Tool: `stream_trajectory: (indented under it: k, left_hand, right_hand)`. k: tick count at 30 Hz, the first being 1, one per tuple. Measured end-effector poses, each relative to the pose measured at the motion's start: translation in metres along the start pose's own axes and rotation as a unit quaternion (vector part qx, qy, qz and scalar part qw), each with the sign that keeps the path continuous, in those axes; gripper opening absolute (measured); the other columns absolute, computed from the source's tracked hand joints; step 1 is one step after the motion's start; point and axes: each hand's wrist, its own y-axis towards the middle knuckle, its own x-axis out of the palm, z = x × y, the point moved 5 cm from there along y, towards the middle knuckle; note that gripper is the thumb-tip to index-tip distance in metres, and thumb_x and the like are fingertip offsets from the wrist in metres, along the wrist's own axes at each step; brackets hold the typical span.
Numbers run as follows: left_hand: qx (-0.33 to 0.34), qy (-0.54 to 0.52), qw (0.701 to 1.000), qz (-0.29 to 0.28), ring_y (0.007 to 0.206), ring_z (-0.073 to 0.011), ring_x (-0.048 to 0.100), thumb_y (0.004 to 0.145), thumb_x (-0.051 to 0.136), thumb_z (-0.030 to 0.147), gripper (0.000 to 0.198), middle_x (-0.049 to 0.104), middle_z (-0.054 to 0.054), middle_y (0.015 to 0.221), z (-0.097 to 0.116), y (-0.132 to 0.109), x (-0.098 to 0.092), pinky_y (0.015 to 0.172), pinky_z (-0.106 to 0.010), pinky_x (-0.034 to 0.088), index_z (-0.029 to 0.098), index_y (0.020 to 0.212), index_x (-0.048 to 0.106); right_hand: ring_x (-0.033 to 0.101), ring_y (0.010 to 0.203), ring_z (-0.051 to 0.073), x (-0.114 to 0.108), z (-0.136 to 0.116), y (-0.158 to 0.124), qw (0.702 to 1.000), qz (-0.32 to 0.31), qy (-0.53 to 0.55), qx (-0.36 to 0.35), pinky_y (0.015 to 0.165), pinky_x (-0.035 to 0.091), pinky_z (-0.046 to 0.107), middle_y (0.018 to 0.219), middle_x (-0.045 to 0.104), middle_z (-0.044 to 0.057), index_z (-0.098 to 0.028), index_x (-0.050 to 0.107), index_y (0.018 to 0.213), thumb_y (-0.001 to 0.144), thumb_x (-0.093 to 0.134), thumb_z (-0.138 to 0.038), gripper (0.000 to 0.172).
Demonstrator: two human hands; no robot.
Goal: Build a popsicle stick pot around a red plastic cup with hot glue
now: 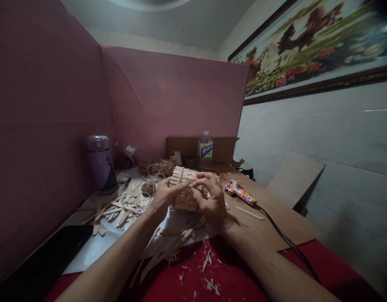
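Note:
A small model built of wooden craft sticks (181, 174), with rows of sticks like a roof on top, is held up over the table. My left hand (164, 193) grips its left side, thumb laid across the front. My right hand (209, 195) is at the model's right front, thumb and fingers pinched close together. Whatever sits between those fingertips is too small and dim to make out. The right hand hides part of the model's front and right side. Left of the model lies a heap of loose craft sticks (122, 207) with loops of twine near it.
A purple flask (102, 165), a twine ball (166, 167) and a clear bottle (205, 150) stand behind. At right, a flowered glue gun (240, 193) with a black cord (284, 235) lies on brown board (275, 222). Wood scraps litter the red cloth (193, 277). A black object (55, 256) lies front left.

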Motion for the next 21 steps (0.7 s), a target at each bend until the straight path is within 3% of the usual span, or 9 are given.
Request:
stream_trajectory:
  k: [21]
  left_hand:
    - [-0.01, -0.003, 1.0, -0.022, 0.07, -0.0201, 0.068, 0.044, 0.085, 0.019, 0.044, 0.075, -0.007, 0.081, 0.0033, 0.0005, 0.0026, 0.07, -0.03, 0.052, 0.012, 0.085, 0.071]
  right_hand:
    - [0.052, 0.103, 0.023, 0.0001, 0.001, 0.0003, 1.0, -0.001, -0.007, -0.008, 0.092, 0.039, 0.042, 0.104, 0.059, 0.004, -0.024, 0.061, 0.08, 0.081, 0.06, -0.018, 0.006]
